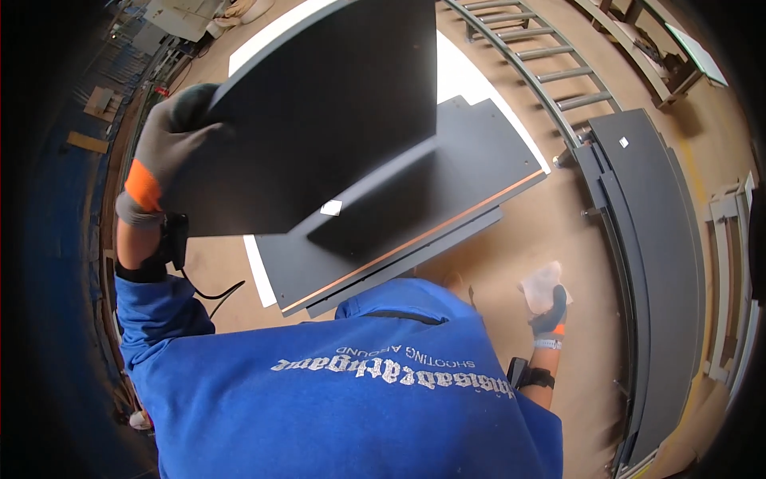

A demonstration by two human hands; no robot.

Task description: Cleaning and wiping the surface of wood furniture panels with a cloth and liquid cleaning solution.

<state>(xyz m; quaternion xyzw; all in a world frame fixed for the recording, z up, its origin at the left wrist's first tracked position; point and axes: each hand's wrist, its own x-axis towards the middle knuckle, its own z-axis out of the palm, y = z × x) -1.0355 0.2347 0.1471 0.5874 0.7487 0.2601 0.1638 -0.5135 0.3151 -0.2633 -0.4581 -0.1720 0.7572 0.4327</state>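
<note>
Your left hand (171, 140), gloved, clamps the left edge of a large dark panel (319, 120) and holds it tilted up above the stack of dark panels (415, 215) below. Judging by its look, the panel is stiff, thin, wide, probably moderately heavy and awkward for one hand; smooth faces could slip, and edges and corners could chip. Grip at the edge, ideally both sides. Your right hand (549, 311), low by your side, is closed around a pale cloth (541, 283), well apart from the panel.
</note>
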